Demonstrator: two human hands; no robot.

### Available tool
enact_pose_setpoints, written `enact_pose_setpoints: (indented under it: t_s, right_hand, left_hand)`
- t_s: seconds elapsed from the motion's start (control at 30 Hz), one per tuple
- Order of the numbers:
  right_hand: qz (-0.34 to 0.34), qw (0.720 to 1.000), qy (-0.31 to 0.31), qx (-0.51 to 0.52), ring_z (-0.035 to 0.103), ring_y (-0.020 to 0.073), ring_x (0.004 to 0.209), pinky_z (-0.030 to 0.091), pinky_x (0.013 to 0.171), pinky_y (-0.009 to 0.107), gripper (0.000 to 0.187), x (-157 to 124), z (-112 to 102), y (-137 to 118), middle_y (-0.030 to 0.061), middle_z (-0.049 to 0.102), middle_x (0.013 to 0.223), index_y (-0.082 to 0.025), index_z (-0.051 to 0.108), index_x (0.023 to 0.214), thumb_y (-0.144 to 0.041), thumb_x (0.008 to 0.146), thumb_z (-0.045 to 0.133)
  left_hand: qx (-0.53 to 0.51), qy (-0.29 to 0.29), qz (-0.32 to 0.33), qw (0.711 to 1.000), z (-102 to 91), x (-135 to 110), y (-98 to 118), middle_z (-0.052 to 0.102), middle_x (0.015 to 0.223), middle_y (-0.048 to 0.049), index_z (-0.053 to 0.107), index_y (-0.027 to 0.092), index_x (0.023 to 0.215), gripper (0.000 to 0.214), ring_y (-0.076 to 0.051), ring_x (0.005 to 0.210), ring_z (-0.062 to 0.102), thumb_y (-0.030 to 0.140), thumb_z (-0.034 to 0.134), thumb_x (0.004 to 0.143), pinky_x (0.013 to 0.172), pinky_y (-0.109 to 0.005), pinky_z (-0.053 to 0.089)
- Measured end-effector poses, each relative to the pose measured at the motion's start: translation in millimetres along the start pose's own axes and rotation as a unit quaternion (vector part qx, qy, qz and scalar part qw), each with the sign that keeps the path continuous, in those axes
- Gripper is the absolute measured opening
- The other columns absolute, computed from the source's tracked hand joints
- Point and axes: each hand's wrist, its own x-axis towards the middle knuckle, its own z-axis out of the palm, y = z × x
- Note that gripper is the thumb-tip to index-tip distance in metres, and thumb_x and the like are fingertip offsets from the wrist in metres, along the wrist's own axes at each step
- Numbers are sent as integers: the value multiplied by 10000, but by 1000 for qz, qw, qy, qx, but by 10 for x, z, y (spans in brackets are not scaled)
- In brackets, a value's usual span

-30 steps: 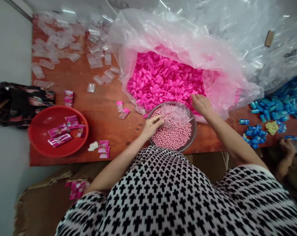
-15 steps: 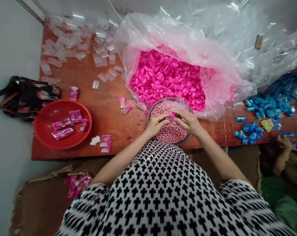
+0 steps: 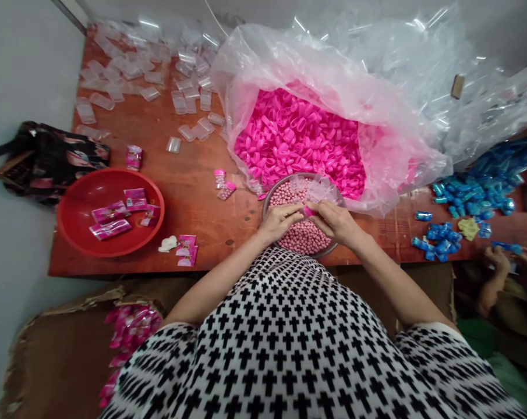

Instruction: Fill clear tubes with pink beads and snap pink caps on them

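Both my hands meet over a metal bowl (image 3: 268,201) full of small pink balls (image 3: 304,240), at the near edge of the wooden table (image 3: 193,198). My left hand (image 3: 281,220) is pinched closed, apparently on a small clear container that is mostly hidden. My right hand (image 3: 335,221) is closed on a pink cap (image 3: 307,210) held between the two hands. Several clear containers lie in the bowl's far side. Right behind the bowl, an open plastic bag (image 3: 333,75) holds a heap of pink caps (image 3: 298,139).
A red basin (image 3: 77,233) with pink packets stands at the left. Clear containers (image 3: 158,81) litter the far left. Filled pink pieces (image 3: 223,185) lie by the bowl. Blue pieces (image 3: 468,203) lie at the right, near another person's hand (image 3: 494,262). A dark bag (image 3: 49,157) is at the left.
My right hand left the heap of pink caps, came back to the bowl with one cap, and now meets my left hand over the pink balls.
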Motion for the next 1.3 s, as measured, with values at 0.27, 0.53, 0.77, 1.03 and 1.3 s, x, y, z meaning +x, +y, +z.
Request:
enact_pose_setpoints:
  t_s: [0.27, 0.53, 0.77, 1.03, 1.3]
  right_hand:
    - [55, 995, 24, 81, 611, 145, 770, 501, 713, 282, 269, 89, -8, 57, 62, 661, 877, -188, 595, 1144, -283, 905, 513]
    - [111, 985, -1, 133, 629, 146, 833, 498, 765, 284, 270, 163, -75, 137, 53, 684, 957, -204, 631, 1115, -330, 897, 534]
    - [97, 989, -10, 109, 612, 150, 786, 487, 748, 295, 278, 207, -105, 132, 51, 681, 872, -191, 644, 1103, -338, 886, 551]
    - [291, 907, 86, 293, 588, 114, 713, 509, 664, 252, 337, -129, 40, 149, 6, 629, 856, -212, 613, 1096, -422, 833, 597]
    - [374, 881, 82, 276, 607, 140, 779, 515, 745, 287, 339, -583, 400, 115, 30, 651, 885, -182, 637, 1020, -430, 789, 621]
  left_hand:
    - [-232, -58, -153, 959, -10, 53, -9, 706, 994, -73, 693, 139, 1076, 504, -198, 863, 655, 465, 711, 692, 763, -321, 544]
    - [-339, -73, -218, 912, -29, 79, -44, 697, 1040, -83, 666, 149, 1128, 577, -235, 928, 658, 397, 793, 623, 806, -394, 567]
    - [-262, -65, -186, 945, -37, 103, -24, 698, 1018, -89, 650, 122, 1151, 595, -228, 909, 659, 422, 764, 651, 819, -378, 550]
    - [71, -53, -42, 995, -215, -61, -248, 678, 1087, -85, 661, 151, 1064, 282, -198, 984, 608, 314, 559, 857, 902, -344, 465]
    - [452, -192, 1, 871, 52, -22, -585, 634, 932, -101, 663, 166, 935, 224, -221, 948, 527, 194, 442, 910, 732, -308, 425]
